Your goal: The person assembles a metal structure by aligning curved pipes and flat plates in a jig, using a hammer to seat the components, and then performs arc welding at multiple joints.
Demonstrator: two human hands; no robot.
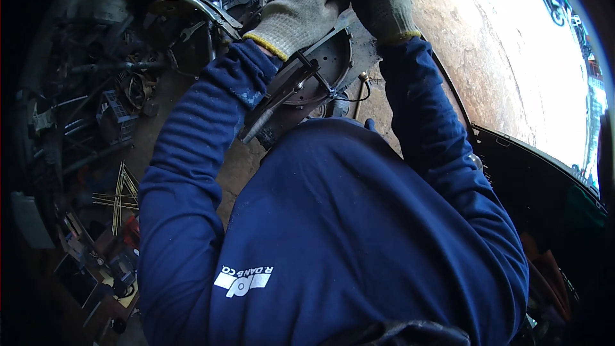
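A navy shirt (333, 218) is spreading out behind the hands. The gloved left hand (296, 14) and right hand (389, 8) are sitting close together, fingers partly cut off — whether they are gripping anything, I cannot tell. A round metal plate (330, 59) is lying between hands and body, perhaps within both arms' reach; pliers (200, 1) are resting left of the left hand — probably for easy grabbing.

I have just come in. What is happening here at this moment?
A person has both gloved hands close together at the top edge of the view: the left hand and the right hand. What they grip, if anything, is hard to tell. Nearer the body is a dark round metal plate. Silver pliers lie left of the left hand, not held.
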